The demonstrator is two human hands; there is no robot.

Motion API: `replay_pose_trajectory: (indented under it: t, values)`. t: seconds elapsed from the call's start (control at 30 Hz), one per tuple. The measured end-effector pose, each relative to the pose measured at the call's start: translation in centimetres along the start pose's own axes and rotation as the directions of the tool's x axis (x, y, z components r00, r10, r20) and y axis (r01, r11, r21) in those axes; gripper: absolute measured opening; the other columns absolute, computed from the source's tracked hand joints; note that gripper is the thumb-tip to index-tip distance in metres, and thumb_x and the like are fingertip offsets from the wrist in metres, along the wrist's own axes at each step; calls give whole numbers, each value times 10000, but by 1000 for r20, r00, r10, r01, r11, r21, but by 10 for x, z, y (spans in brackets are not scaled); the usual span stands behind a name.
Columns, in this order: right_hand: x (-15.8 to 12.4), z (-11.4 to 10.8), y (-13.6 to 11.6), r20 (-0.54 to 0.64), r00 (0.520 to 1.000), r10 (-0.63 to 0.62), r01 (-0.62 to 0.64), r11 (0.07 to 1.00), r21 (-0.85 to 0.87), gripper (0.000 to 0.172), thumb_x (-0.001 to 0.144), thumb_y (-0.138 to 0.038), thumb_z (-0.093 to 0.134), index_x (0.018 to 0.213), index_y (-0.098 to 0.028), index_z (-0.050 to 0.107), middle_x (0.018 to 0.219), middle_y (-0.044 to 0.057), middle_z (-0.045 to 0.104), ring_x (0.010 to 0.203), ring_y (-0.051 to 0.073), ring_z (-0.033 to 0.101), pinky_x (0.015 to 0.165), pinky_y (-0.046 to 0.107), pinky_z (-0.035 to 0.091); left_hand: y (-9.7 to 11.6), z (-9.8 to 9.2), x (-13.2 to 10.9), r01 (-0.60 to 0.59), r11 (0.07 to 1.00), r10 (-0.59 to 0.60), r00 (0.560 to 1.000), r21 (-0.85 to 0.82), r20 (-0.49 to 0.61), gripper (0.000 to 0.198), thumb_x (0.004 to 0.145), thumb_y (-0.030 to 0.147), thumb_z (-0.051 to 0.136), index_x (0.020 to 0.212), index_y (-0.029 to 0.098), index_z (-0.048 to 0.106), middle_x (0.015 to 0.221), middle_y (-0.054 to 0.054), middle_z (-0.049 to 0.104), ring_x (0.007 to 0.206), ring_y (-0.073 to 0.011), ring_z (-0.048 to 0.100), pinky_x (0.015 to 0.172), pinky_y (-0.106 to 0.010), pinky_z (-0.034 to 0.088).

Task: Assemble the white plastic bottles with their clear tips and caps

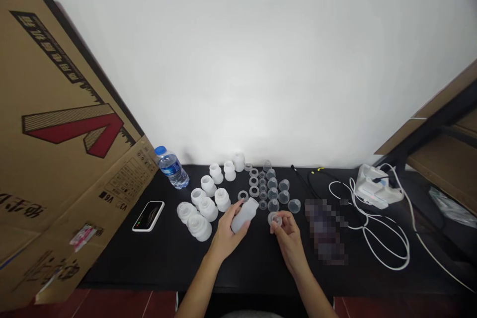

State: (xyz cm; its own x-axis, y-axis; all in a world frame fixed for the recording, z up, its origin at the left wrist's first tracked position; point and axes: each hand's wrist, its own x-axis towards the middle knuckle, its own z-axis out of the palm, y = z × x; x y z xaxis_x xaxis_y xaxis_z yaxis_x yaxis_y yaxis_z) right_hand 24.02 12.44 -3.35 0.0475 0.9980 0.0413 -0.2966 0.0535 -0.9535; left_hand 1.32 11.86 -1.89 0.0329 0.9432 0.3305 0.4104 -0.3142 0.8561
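My left hand [225, 236] is wrapped round a small white plastic bottle [245, 214], which it holds tilted over the table. A small clear, round cup-like piece [274, 218] is pinched between the fingers of my right hand [290, 241]; its exact kind is hard to make out. Just beyond my hands stand rows of translucent domed caps [273, 204], small clear round pieces [263, 204] and translucent rings [254, 191]. One ring [243, 195] lies close to my left fingertips. To the left, several white bottles [199, 226] stand upright, the nearer ones with clear tops.
A water bottle [172, 168] and a white device with lights [148, 216] are at the left, beside a large cardboard box [70, 124]. On the right lie a blurred-out object [326, 233], white cables [387, 264] and a power strip [378, 186]. A white wall [261, 59] rises behind.
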Motion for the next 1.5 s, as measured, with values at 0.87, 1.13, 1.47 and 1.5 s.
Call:
replay_pose_trajectory:
  t: [0.87,1.13,1.47,1.5]
  values:
    - [-1,3,3,136,989,49,-45,998,-36,360,913,-534,845,1036,-220,719,803,23,747,591,142,604,601,277,488,-10,4,-6,-16,984,-15,985,-178,-170,338,970,444,749,1185,227,604,1154,-88,725,1055,-269,732,918,-385,588]
    - [-1,2,5,121,993,5,7,995,-97,355,891,-531,861,1044,-219,791,811,30,721,609,150,603,574,280,496,-14,-1,-5,-18,995,2,987,-99,-158,404,1080,489,570,1381,235,660,1328,-139,722,1254,-329,677,1095,-483,517]
    - [-3,2,8,141,990,12,6,992,-129,373,876,-523,876,1083,-221,804,826,50,744,699,201,676,625,314,563,-15,0,-8,72,995,-83,979,-68,-187,451,1061,591,545,1268,219,692,1226,-141,753,1069,-318,731,939,-451,595]
    - [-3,2,8,141,990,12,7,991,-134,379,875,-528,877,1083,-220,802,826,50,743,701,201,676,627,313,563,-15,0,-8,78,995,-89,979,-68,-186,455,1058,598,545,1263,220,694,1218,-140,753,1052,-315,732,922,-445,599]
